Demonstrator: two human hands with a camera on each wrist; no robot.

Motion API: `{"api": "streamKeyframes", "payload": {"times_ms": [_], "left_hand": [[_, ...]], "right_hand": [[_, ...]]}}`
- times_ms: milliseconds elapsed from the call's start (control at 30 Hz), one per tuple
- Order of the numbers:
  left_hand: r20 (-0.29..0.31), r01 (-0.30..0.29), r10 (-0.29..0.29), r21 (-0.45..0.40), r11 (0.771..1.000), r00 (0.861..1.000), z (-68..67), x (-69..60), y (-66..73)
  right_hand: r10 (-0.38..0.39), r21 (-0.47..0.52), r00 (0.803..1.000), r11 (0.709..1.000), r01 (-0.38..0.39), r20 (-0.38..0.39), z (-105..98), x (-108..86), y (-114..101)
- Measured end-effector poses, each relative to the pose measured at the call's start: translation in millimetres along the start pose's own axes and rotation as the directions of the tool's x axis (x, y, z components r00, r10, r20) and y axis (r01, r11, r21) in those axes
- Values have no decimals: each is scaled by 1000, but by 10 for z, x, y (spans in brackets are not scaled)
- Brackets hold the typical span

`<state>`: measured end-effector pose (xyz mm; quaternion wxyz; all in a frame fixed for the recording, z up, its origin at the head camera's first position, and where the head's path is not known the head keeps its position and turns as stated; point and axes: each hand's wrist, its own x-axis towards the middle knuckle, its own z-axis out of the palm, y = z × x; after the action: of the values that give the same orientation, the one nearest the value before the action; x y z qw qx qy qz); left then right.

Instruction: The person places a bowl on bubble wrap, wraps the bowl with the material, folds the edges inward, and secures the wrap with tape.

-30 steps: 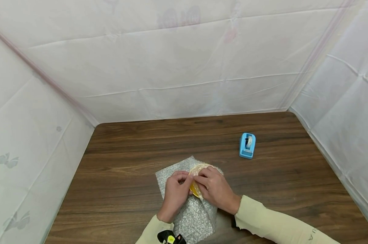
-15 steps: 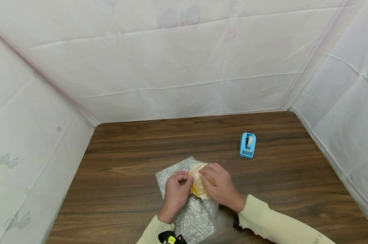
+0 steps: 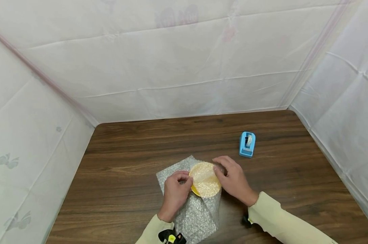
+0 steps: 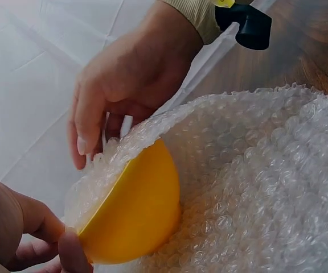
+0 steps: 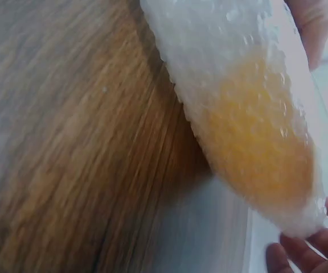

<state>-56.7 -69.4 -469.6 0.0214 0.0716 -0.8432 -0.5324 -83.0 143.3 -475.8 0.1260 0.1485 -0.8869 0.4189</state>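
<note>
A yellow bowl (image 4: pixel 135 210) stands on a sheet of bubble wrap (image 3: pixel 193 220), and a flap of the wrap lies over most of its mouth. In the left wrist view its bare yellow side shows below the rim. My left hand (image 3: pixel 176 191) pinches the bowl's rim at its left side, together with the edge of the wrap. On the bowl's right side, my right hand (image 3: pixel 234 178) has loosely bent fingers touching the covered rim. The right wrist view shows the bowl's other side through the bubble layer, with my right fingers (image 5: pixel 306 256) at the lower corner.
A blue tape dispenser (image 3: pixel 247 145) with a roll of clear tape stands farther back to the right on the brown wooden table (image 3: pixel 126 149). White sheeting (image 3: pixel 171 67) hangs around the table's back and sides.
My right hand has moved to the right across the bowl, smoothing the wrap over its mouth and leaving the covered top visible. My left hand keeps its pinch on the rim.
</note>
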Motion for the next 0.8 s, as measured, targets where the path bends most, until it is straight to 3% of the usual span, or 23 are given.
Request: {"api": "streamKeyframes", "payload": {"times_ms": [100, 200, 300, 433, 500, 700, 800], "left_hand": [[0, 0, 0, 7, 1000, 1000, 6, 1, 0], [2, 4, -4, 3, 1000, 1000, 10, 3, -6], [1, 8, -8, -6, 1000, 1000, 13, 1, -11], [7, 19, -18, -7, 1000, 1000, 7, 1, -13], [11, 21, -21, -6, 1000, 1000, 5, 1, -11], [17, 28, -28, 8, 1000, 999, 1, 2, -13], [19, 28, -29, 15, 999, 999, -1, 1, -14]], "right_hand": [[69, -17, 994, 998, -68, 84, -36, 1, 20], [151, -29, 975, 989, -148, 162, -63, 14, 26], [246, 15, 936, 966, -258, 252, -87, 45, 29], [343, 97, 875, 913, -396, 342, -114, 93, 30], [364, 118, 858, 895, -430, 363, -126, 104, 30], [394, 127, 834, 873, -472, 386, -129, 112, 33], [398, 120, 833, 873, -473, 384, -127, 110, 35]]}}
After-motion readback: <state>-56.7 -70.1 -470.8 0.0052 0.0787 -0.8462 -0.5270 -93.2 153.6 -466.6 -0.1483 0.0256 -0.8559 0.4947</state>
